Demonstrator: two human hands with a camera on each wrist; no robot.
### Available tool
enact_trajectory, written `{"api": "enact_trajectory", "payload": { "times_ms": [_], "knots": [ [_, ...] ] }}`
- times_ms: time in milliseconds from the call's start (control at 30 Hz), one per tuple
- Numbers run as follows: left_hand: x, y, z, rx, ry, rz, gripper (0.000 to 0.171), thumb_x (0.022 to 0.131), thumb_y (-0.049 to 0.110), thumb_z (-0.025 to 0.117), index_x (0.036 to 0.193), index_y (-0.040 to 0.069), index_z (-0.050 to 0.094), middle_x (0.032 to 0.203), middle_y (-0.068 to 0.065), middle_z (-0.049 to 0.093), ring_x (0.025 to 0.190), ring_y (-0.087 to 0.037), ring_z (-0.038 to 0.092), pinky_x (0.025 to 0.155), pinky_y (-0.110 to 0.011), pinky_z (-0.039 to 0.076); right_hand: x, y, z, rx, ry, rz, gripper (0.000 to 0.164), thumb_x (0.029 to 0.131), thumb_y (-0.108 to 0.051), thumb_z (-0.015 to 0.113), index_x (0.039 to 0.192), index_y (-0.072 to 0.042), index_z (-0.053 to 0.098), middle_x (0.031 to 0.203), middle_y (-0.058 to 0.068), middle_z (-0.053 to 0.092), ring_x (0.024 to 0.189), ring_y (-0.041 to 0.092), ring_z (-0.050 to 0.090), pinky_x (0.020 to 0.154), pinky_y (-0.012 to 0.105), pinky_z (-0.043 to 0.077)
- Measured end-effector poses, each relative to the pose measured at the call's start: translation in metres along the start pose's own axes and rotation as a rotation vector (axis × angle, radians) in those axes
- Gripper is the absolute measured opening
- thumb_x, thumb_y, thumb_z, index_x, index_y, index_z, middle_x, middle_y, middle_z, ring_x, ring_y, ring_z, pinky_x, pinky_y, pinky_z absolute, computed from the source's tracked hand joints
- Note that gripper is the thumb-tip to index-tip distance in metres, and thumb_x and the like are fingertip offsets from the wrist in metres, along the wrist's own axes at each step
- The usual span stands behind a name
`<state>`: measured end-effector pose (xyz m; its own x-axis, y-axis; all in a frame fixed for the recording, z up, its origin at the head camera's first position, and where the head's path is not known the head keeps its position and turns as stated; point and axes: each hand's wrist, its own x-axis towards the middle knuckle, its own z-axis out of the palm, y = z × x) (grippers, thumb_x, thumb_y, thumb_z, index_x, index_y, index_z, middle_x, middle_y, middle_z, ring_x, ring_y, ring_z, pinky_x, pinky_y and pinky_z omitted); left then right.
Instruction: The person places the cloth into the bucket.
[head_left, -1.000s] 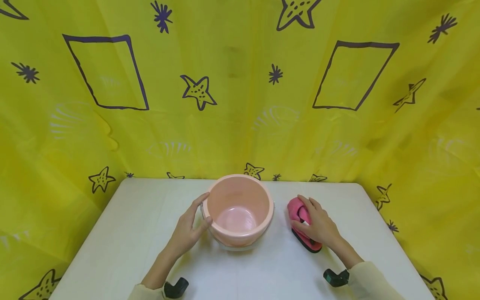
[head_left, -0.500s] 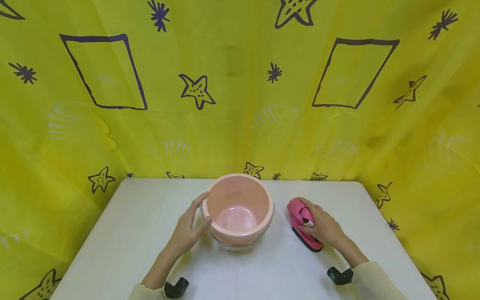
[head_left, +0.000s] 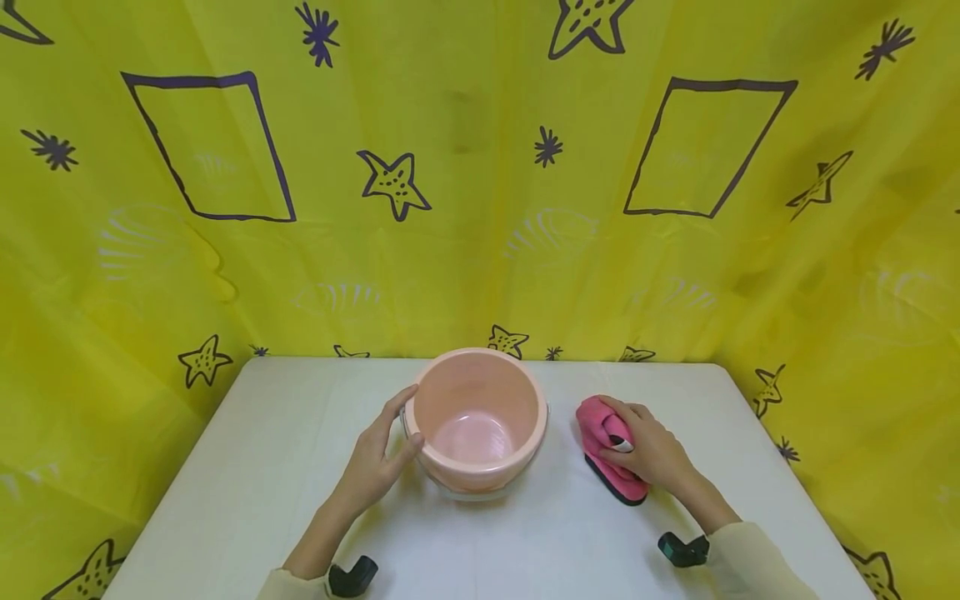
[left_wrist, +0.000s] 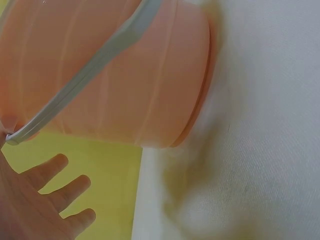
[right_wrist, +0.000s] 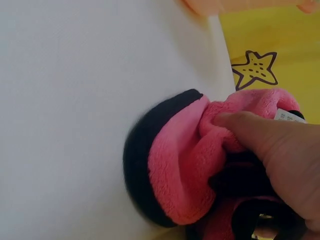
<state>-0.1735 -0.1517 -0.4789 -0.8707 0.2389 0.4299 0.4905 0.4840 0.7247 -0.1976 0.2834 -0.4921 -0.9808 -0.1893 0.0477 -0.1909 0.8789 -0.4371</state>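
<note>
The left hand (head_left: 375,462) is reaching up to the near left side of a pale peach bucket (head_left: 472,476), its thumb and a finger touching the rim while the other fingers are spreading out loosely, fairly straight, beside the wall in the left wrist view. The bucket is standing upright on the white bench (head_left: 288,450), close to the back edge, with its mouth facing the head camera and light shining on its inside bottom. Its grey-white handle (left_wrist: 122,37) is hanging down across the outer wall. Over to the right of the bucket, and apart from it, the right hand (head_left: 651,447) is gripping a pink plush slipper (head_left: 600,423), thumb pressing into the soft fabric and fingers closing round the far side, so that the upper is bunching into folds. A black sole (right_wrist: 137,160) is edging the slipper, and a small white tag (right_wrist: 287,116) is sticking out next to the thumb. Whether the sole is fully resting on the bench is hard to tell from these angles. Behind everything, a yellow curtain (head_left: 465,258) is hanging in soft creases, dark starfish outlines showing across it
</note>
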Motion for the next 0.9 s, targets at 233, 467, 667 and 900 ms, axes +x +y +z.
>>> {"api": "enact_trajectory", "payload": {
  "times_ms": [233, 467, 667, 900],
  "knots": [
    [-0.001, 0.0, -0.001, 0.001, -0.018, -0.001, 0.067, 0.094, 0.027, 0.062, 0.152, 0.032, 0.029, 0.153, 0.009, 0.038, 0.14, -0.024, 0.037, 0.108, -0.059, 0.033, -0.002, 0.001, -0.002, -0.004, 0.016, -0.081, 0.088, 0.079, -0.031, 0.082, 0.15, -0.041, 0.031, 0.137, 0.018, 0.046, 0.101, 0.039, 0.062, 0.071, 0.055, 0.056],
    [0.0, 0.001, -0.001, -0.005, -0.016, 0.003, 0.066, 0.094, 0.028, 0.062, 0.152, 0.031, 0.029, 0.153, 0.009, 0.038, 0.14, -0.024, 0.037, 0.108, -0.061, 0.032, 0.001, 0.001, -0.005, -0.06, -0.023, -0.102, 0.077, 0.078, -0.028, 0.083, 0.142, -0.039, 0.042, 0.122, 0.016, 0.057, 0.095, 0.034, 0.062, 0.067, 0.05, 0.056],
    [0.0, 0.0, 0.0, -0.003, -0.02, -0.005, 0.067, 0.094, 0.027, 0.062, 0.152, 0.033, 0.029, 0.153, 0.01, 0.037, 0.14, -0.023, 0.036, 0.108, -0.06, 0.032, 0.006, 0.006, -0.007, 0.051, -0.008, -0.129, 0.077, 0.076, -0.015, 0.084, 0.14, -0.037, 0.047, 0.12, 0.005, 0.063, 0.086, 0.024, 0.061, 0.066, 0.043, 0.055],
    [0.0, -0.001, 0.0, 0.0, -0.025, -0.011, 0.066, 0.095, 0.028, 0.061, 0.152, 0.033, 0.028, 0.153, 0.01, 0.037, 0.139, -0.025, 0.037, 0.107, -0.061, 0.033, 0.003, 0.014, -0.01, 0.195, 0.015, -0.074, 0.075, 0.079, -0.013, 0.082, 0.141, -0.036, 0.047, 0.126, 0.012, 0.061, 0.07, 0.018, 0.056, 0.053, 0.029, 0.048]
  ]
}}
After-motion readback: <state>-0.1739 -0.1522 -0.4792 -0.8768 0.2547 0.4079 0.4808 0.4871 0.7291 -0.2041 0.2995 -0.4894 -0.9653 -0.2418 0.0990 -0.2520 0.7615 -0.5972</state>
